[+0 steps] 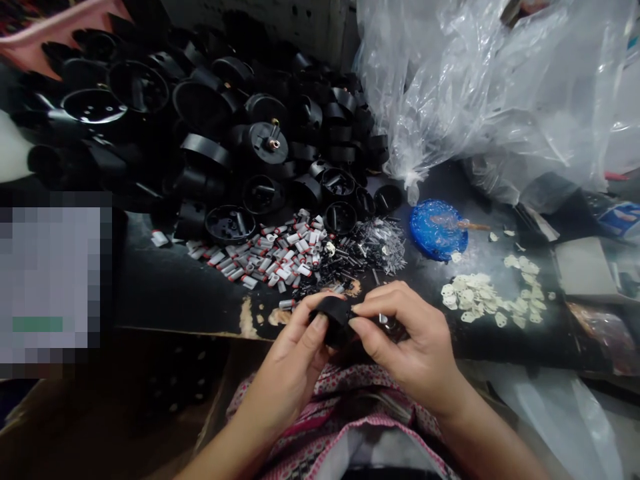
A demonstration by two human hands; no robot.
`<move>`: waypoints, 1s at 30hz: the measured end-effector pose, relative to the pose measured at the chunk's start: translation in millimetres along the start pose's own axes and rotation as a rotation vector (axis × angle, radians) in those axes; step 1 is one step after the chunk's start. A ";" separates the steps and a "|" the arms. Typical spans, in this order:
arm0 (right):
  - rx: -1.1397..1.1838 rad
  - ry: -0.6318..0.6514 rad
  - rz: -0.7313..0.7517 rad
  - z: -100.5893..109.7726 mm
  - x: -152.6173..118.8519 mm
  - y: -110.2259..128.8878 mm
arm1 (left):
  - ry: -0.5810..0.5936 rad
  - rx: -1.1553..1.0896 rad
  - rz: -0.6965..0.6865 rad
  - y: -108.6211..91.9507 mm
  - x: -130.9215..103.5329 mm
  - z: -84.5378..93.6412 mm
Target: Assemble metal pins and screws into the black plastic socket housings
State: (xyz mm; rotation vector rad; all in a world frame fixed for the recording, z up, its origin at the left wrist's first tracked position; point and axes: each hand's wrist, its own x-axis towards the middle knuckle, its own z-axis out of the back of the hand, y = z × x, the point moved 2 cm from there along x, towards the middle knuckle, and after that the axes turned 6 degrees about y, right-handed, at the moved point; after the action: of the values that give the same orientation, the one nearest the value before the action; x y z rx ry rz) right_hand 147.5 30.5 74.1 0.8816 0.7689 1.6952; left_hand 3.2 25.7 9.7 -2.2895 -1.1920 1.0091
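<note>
Two hands above a dark table's near edge: the left hand [295, 360] grips a black cup [336, 319]; the right hand [413, 333] pinches its side. Black housings [203, 107], grey caps [280, 257], springs [345, 261], a blue lid [437, 230] and pale tabs [475, 298] lie beyond. No writing is legible.

Far-left housings [203, 107]: black plastic, smooth, part glossy. Far-right bags [435, 80]: clear plastic, crinkled, shiny. Near apron [360, 380]: patterned cloth.

Workshop bench, heaped black plastic parts [200, 107], piled springs [346, 261]
</note>
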 end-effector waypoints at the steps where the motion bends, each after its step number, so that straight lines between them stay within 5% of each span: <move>1: 0.016 -0.009 0.001 -0.6 -0.9 0.1 | 0.019 -0.012 0.006 0.1 -0.1 0.0; 6: 0.073 0.062 0.031 1.8 -0.2 3.9 | 0.064 -0.100 0.057 -0.1 0.2 3.9; 13: 0.252 0.241 -0.322 9.2 5.2 4.8 | 0.216 0.114 0.100 -9.9 4.8 15.5; 18: -0.095 0.079 0.009 3.1 -4.6 7.8 | 0.116 0.062 0.059 -10.1 6.6 17.8; 21: -0.292 0.111 0.106 1.0 -6.1 8.8 | 0.079 0.030 0.052 -7.3 7.0 16.1; 25: -0.318 0.201 0.080 6.2 0.0 12.0 | 0.051 0.048 0.034 -9.1 7.7 15.7; 30: -0.268 0.408 -0.180 12.5 4.7 12.8 | -0.024 0.099 -0.014 -19.0 6.1 21.8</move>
State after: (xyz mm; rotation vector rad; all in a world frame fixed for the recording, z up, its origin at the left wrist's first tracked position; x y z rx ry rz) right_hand 150.9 32.6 92.2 0.2741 0.8355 1.7852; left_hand -21.0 41.4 3.8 -2.1956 -1.1395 1.0692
